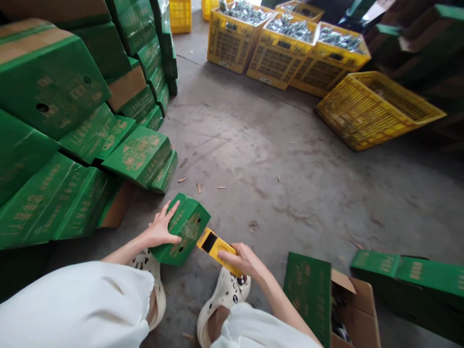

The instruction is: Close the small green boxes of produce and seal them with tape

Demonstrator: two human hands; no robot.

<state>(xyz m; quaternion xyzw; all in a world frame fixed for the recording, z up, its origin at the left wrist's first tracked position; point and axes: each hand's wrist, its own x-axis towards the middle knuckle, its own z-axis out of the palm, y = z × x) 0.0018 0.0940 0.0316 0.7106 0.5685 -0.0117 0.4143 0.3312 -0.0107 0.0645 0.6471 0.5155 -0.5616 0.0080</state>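
Note:
A small green cardboard box (186,224) with gold print and dark round holes stands tilted on the floor between my feet. My left hand (162,227) grips it from the left, fingers spread over its top and thumb along its near face. In my right hand (242,258) is a yellow handheld tool (213,244) with a dark rectangular panel. The tool's far end is at the box's right edge; whether it touches the box I cannot tell. My white clogs (226,292) are just behind the box and the tool.
Stacked green boxes (137,150) fill the left side. Yellow crates (279,48) with silvery packed items stand at the back; another yellow crate (377,108) leans at the right. An open box (308,295) and a long green box (409,275) are at lower right. Cardboard scraps (199,188) dot the concrete floor.

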